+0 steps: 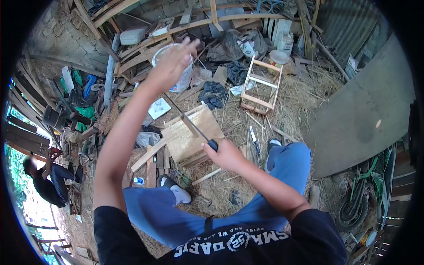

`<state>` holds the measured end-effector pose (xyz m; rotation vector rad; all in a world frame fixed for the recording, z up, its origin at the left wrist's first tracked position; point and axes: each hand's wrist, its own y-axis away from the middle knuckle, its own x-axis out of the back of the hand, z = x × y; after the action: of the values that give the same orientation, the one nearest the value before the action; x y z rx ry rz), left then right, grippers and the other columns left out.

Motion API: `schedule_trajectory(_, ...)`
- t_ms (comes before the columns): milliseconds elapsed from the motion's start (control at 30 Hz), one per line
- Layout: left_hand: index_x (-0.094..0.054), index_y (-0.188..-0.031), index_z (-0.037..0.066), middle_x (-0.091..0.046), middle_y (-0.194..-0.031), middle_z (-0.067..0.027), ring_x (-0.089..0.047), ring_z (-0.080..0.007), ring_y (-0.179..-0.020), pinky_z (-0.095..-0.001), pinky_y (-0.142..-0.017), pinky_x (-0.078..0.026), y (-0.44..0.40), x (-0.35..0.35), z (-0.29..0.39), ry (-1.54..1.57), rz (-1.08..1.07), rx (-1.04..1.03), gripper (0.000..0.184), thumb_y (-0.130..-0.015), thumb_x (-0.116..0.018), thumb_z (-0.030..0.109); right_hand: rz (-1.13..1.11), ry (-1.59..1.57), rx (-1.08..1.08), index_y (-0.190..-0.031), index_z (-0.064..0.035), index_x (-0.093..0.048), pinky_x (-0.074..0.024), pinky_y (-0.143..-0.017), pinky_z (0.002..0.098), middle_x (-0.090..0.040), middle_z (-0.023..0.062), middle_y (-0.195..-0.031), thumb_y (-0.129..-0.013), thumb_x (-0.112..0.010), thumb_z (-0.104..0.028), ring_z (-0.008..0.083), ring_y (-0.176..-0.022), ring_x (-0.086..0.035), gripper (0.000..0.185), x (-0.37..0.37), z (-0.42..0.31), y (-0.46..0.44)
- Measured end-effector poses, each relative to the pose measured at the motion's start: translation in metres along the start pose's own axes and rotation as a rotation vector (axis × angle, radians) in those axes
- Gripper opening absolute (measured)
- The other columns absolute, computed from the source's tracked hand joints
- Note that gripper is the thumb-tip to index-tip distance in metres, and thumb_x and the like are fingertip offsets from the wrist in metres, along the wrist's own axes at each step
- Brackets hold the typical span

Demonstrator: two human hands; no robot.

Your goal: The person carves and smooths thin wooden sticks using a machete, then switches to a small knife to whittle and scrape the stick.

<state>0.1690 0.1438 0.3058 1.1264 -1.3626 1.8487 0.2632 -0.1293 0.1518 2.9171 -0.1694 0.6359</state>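
A blurred left hand [174, 62], its grip loosely open and apparently empty, partly hides a white bucket [180, 83] at eleven o'clock, while the central right hand [224, 154] wraps the mostly covered black handle [213, 145] of a slim, dark tool [194, 125] slanting toward half past ten.

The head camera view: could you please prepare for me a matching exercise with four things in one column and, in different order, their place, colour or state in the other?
Column 1
1. Right hand
2. Left hand
3. Wooden frame
4. Motorbike

Column 2
A. Raised, hiding part of the white bucket from the camera
B. Has green parts, near the right edge of the view
C. On the straw, with several crossbars
D. Closed around a black handle

Right pairs: 1-D, 2-A, 3-C, 4-B
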Motion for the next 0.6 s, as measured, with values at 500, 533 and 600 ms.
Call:
schedule_trajectory(500,-0.030,-0.166,0.012,-0.036,-0.168,-0.0182,-0.019,-0.0379,-0.161,-0.0513,-0.132,-0.010,0.003,0.003,0.021,0.049,0.011,-0.121,0.082,-0.109,-0.008,0.066,-0.013,0.039,0.063,-0.098,0.0033,-0.071,-0.0549,-0.071,0.0464,-0.070,0.0253,-0.078,-0.101,-0.065,-0.045,0.0424,-0.073,-0.070,0.049,-0.012,0.022,0.000)
schedule_trajectory(533,-0.030,-0.166,0.011,-0.039,-0.166,-0.0188,-0.020,-0.0379,-0.161,-0.0514,-0.132,-0.011,-0.003,0.026,0.031,0.068,0.052,-0.138,0.083,-0.108,-0.009,0.067,-0.017,0.020,0.027,-0.093,0.0027,-0.071,-0.0547,-0.071,0.0481,-0.070,0.0254,-0.077,-0.100,-0.065,-0.045,0.0435,-0.073,-0.070,0.049,-0.008,0.016,0.000)
schedule_trajectory(600,-0.036,-0.162,0.007,-0.041,-0.165,-0.0194,-0.020,-0.0370,-0.161,-0.0513,-0.132,-0.012,-0.007,0.042,0.023,0.088,0.138,-0.191,0.081,-0.110,-0.012,0.064,-0.019,0.008,-0.015,-0.091,0.0024,-0.071,-0.0540,-0.070,0.0498,-0.069,0.0253,-0.076,-0.100,-0.065,-0.044,0.0443,-0.072,-0.069,0.048,-0.006,0.012,-0.004)
